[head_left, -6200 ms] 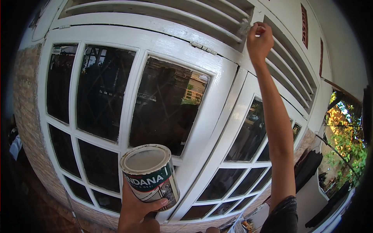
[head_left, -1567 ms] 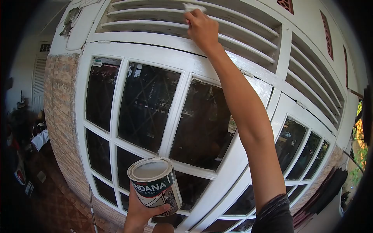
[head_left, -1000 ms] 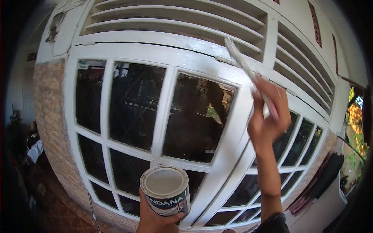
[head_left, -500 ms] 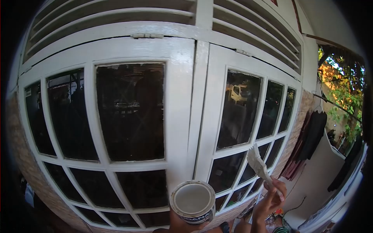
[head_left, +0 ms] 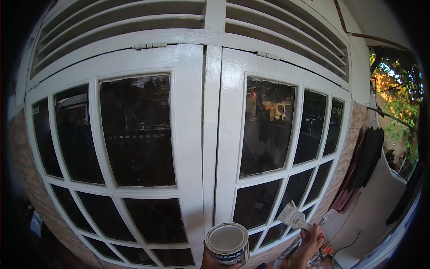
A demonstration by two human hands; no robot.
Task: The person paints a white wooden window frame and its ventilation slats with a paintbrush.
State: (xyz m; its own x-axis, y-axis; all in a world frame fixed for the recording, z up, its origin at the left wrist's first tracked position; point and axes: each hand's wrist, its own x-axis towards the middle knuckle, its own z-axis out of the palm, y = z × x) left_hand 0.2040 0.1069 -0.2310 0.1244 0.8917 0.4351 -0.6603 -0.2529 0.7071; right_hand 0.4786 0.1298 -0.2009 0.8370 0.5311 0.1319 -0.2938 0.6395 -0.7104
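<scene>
A paint can without its lid stands upright at the bottom centre, pale paint showing inside and dark lettering on its label. My left hand is closed around the can's left side, mostly hidden by it. To the right, my right hand grips the handle of a paintbrush. White paint coats its bristles, which point up and left, apart from the can in this view. Behind both stand white-painted window shutters with dark glass panes.
White louvres run above the shutters, with hinges between. Brick-patterned wall flanks the frame. Dark clothes hang on a hanger at the right, and leafy branches show beyond.
My right hand and the paintbrush have moved lower, and the bristles tilt further left. The can sits slightly lower and further right, while the shutters have shifted left in view.
</scene>
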